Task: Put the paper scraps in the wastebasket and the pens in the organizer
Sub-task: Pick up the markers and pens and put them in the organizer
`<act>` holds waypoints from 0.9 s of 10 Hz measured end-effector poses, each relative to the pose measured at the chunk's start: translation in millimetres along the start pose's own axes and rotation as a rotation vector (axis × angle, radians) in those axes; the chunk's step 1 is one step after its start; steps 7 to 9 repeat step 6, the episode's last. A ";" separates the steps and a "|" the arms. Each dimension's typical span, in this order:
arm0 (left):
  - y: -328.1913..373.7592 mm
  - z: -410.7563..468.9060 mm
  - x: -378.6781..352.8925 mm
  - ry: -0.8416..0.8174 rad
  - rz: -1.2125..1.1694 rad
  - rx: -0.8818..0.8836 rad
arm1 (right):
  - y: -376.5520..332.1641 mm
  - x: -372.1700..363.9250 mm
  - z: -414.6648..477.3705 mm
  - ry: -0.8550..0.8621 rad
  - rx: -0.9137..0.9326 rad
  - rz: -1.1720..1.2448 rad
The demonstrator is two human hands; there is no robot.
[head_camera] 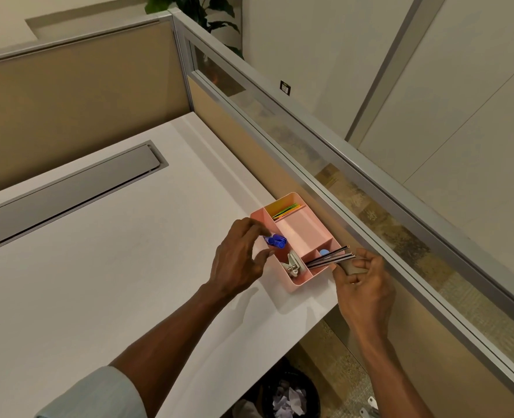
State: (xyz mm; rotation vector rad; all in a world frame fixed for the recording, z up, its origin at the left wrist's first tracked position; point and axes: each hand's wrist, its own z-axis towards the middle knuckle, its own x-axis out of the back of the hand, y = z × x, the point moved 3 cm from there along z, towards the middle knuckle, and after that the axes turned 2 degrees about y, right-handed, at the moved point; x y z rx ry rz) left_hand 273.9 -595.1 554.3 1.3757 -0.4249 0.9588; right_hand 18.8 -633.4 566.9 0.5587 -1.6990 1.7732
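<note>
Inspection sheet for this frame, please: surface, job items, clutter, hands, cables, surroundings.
Surface: white desk, bare apart from the organizer.
Job's things: pink organizer at the desk's right edge; blue pens; dark pens; wastebasket below the desk, holding paper scraps.
Clutter: colored strips and a gray metal tool inside the organizer.
Hands: left hand holds the blue pens over the organizer; right hand holds the dark pens.
Cables: nothing seen; closed gray cable hatch.
Surroundings: cubicle partition, plant.
</note>
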 end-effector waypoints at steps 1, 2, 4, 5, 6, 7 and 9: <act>-5.6 -13.5 15.3 0.055 0.028 0.039 | -6.8 9.5 -14.5 0.077 0.111 -0.150; -10.9 -30.7 33.7 0.087 0.048 0.063 | -18.0 12.9 -30.3 0.075 0.200 -0.156; -27.0 -66.7 70.6 0.007 0.100 0.166 | -47.3 2.2 -62.8 -0.159 0.224 -0.155; -33.3 -85.0 88.1 -0.054 0.145 0.173 | -62.9 -2.8 -77.9 -0.299 0.229 -0.215; -36.2 -98.6 107.5 -0.094 0.188 0.181 | -80.6 -1.1 -90.9 -0.335 0.255 -0.211; -36.2 -98.6 107.5 -0.094 0.188 0.181 | -80.6 -1.1 -90.9 -0.335 0.255 -0.211; -36.2 -98.6 107.5 -0.094 0.188 0.181 | -80.6 -1.1 -90.9 -0.335 0.255 -0.211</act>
